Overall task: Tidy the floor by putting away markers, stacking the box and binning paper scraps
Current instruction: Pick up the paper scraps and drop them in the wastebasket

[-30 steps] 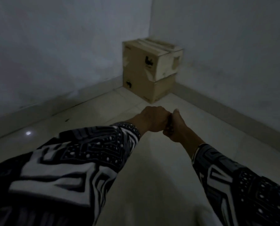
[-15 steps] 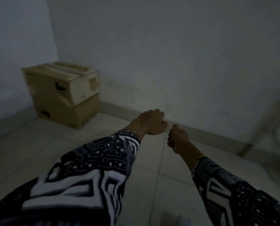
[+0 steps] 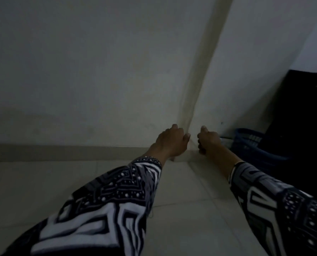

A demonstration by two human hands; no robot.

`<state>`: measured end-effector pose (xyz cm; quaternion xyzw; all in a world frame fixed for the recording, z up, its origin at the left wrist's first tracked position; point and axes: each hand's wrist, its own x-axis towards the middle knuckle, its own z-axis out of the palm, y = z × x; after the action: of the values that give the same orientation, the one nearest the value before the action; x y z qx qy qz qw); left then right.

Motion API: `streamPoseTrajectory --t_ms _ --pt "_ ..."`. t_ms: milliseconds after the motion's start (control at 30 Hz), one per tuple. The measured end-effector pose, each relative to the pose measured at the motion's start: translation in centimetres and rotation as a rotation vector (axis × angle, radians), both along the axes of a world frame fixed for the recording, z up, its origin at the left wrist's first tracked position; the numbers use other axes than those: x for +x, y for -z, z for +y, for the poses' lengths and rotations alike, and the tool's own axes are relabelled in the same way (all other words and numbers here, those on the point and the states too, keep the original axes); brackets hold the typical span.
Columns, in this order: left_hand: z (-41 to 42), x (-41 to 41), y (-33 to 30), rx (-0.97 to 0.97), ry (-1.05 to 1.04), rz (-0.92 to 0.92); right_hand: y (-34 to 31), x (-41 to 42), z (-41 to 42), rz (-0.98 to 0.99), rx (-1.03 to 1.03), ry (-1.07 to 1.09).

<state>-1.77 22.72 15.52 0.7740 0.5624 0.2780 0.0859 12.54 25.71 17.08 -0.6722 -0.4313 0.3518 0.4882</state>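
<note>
My left hand (image 3: 172,143) is stretched out in front of a wall corner, its back towards me and its fingers curled down; whatever may be in its palm is hidden. Just to its right, my right hand (image 3: 208,141) makes a fist with the thumb on top. A small dark thing (image 3: 199,147), perhaps a marker, shows at the lower edge of that fist. A narrow gap separates the two hands. A blue slatted basket (image 3: 250,145) stands on the floor right of my right hand. No boxes or paper scraps are in view.
A large black object (image 3: 302,126) stands against the right wall behind the basket. A pale vertical strip (image 3: 200,71) runs down the wall corner to the skirting. Light floor tiles (image 3: 43,185) spread to the left and below my patterned sleeves. The room is dim.
The view has swung right: the stacked cardboard boxes have left the frame, and the corner, the blue basket and the black object have appeared. My hands, touching a second ago, are now apart.
</note>
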Motion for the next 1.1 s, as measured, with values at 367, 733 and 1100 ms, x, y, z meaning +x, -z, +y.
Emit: streamPoseTrajectory --t_ms 367,733,1100 --pt "3.3 8.2 -3.3 0.116 0.166 -0.073 -3.9 10.9 2.6 -0.292 0.055 0.126" --pt "6.9 15.4 0.3 0.11 0.255 -0.073 -0.4 21.9 6.9 -0.782 0.059 0.042" --pt "13.1 28.8 1.8 0.045 0.314 -0.086 1.9 35.3 12.7 -1.016 -0.062 0.063"
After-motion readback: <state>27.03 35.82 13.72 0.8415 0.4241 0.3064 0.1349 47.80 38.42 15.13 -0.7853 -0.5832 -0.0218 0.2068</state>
